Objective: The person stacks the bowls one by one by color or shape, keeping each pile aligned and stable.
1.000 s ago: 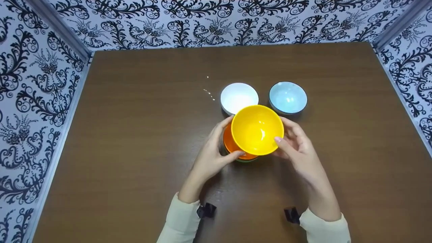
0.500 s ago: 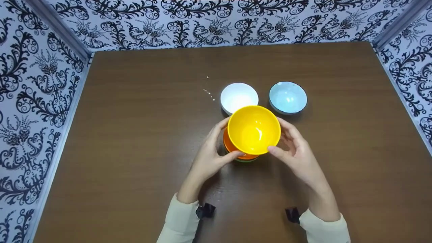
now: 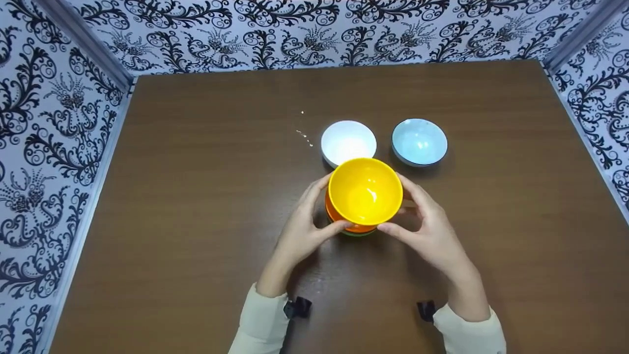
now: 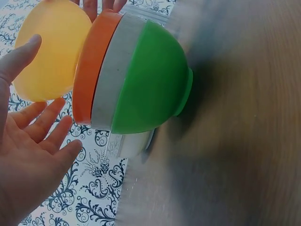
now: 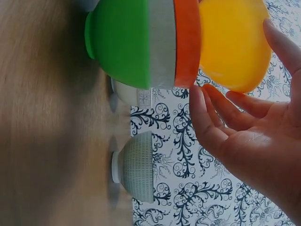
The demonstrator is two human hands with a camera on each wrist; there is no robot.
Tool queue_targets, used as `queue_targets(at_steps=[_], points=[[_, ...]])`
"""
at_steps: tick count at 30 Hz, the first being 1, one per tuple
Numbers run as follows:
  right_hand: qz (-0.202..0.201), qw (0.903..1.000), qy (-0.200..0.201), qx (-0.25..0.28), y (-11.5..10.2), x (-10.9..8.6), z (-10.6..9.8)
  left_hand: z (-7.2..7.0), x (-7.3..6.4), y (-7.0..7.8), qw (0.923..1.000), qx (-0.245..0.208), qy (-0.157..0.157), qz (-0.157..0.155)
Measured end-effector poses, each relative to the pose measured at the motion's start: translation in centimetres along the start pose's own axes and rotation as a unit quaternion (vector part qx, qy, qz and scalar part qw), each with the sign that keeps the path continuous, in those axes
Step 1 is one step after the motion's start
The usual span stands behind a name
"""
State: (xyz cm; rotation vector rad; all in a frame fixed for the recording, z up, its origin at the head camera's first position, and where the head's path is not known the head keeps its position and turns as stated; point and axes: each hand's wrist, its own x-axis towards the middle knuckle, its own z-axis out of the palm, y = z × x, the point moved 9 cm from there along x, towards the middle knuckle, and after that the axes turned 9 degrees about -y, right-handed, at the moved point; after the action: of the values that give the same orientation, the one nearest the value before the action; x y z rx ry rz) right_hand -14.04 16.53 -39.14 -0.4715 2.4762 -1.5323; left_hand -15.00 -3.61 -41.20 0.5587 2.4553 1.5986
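Note:
Both hands hold a yellow bowl (image 3: 366,191) by its sides, tilted over a nested stack. My left hand (image 3: 305,221) has its thumb by the near rim and its fingers along the left side. My right hand (image 3: 432,231) grips the opposite side, thumb by the near rim. Beneath the yellow bowl, the stack has an orange bowl (image 4: 94,70) on top, a greyish-white bowl (image 4: 117,70) in the middle and a green bowl (image 4: 155,80) at the bottom. From above, the yellow bowl hides most of the stack.
Behind the stack stands a white bowl (image 3: 348,140), with a light blue bowl (image 3: 419,141) to its right. Several small white bits (image 3: 305,137) lie on the brown table (image 3: 196,196), left of the white bowl. Patterned panels (image 3: 314,34) border the table.
The yellow bowl has moved left and slightly nearer, more squarely over the orange bowl. My right hand has moved left with it, its thumb slipping from inside the bowl to the near rim.

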Motion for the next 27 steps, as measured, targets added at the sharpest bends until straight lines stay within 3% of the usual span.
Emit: queue_targets(at_steps=[5, 27], points=[[0.008, 0.9996, -0.002, -0.027, 0.4, 0.1, 0.1, 0.1, 0.0, -0.5, 0.9999, 0.016, -0.002, -0.005], [0.023, 0.9991, -0.019, -0.03, 2.1, 0.3, 0.9, 0.8, -0.2, -1.6, 0.9993, 0.014, -0.017, -0.03]])
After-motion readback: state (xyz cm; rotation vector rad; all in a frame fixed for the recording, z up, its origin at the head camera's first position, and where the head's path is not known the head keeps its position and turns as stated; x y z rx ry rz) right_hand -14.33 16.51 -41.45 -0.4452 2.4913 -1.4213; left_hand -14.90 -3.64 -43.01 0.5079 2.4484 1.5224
